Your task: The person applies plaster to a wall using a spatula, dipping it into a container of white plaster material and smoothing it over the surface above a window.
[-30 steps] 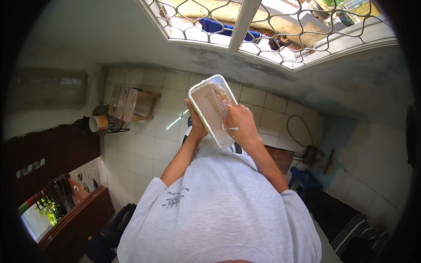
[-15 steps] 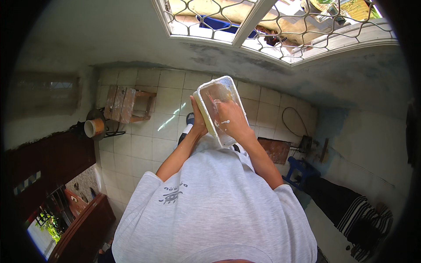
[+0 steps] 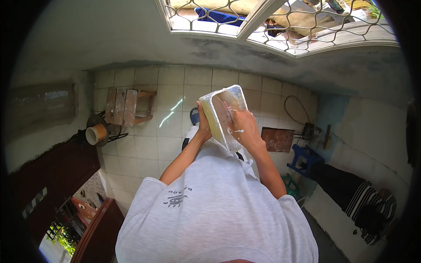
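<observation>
Above the tiled floor (image 3: 171, 87), the rectangular container (image 3: 213, 125) sits tilted between the two hands. The right hand (image 3: 246, 128) reaches inside from the near right, fingers bent; whether they grip anything, I cannot tell. The left hand (image 3: 204, 127) grips the container's left wall. White splashes (image 3: 239, 131) mark the right hand.

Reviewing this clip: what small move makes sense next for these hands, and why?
Probably levelling the tub slightly with the left hand before drawing the right hand out: the tub looks tipped toward the right, the left hand supports its outer left side, and the right hand's fingers reach inside, with white smears on its back.
</observation>
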